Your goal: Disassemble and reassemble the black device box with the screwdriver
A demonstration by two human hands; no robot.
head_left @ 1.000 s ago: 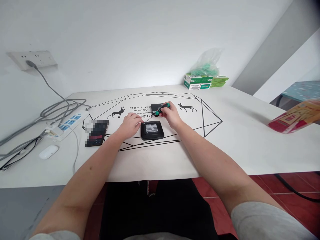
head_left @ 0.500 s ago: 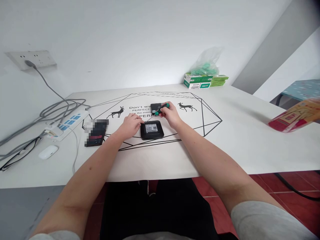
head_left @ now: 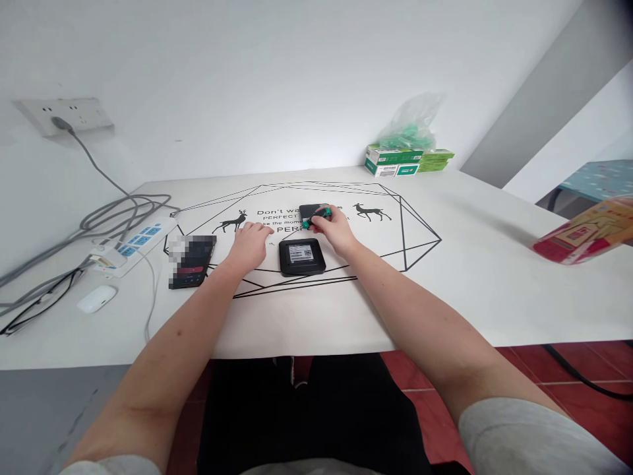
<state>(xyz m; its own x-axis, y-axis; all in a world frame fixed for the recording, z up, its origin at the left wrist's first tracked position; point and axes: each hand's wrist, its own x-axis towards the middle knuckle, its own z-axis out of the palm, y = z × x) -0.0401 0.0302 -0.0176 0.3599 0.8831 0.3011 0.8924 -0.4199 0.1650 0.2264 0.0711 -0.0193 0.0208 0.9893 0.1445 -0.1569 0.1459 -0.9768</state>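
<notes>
A flat black square device (head_left: 302,258) with a white printed label lies on the table before me. My right hand (head_left: 336,232) grips a screwdriver (head_left: 316,218) by its green and black handle, just beyond the device. Its thin shaft slants down and left, its tip near the device's far left corner. To the left of the device, my left hand (head_left: 250,245) rests low over the table with its fingers stretched forward, holding nothing I can see. A tiny dark piece (head_left: 271,244) lies by its fingertips, too small to name. A second black flat piece (head_left: 310,210) lies partly behind the screwdriver.
On the left are a phone (head_left: 195,262), a white earphone case (head_left: 97,299), a power strip (head_left: 143,244) and looped grey cables (head_left: 123,214). Green and white boxes (head_left: 393,161) with a plastic bag (head_left: 413,125) stand by the wall. A red and yellow packet (head_left: 573,234) is at right.
My left hand has drawn back left from the device's far left corner, and its fingers have loosened. The screwdriver has moved slightly left and down in my right hand.
</notes>
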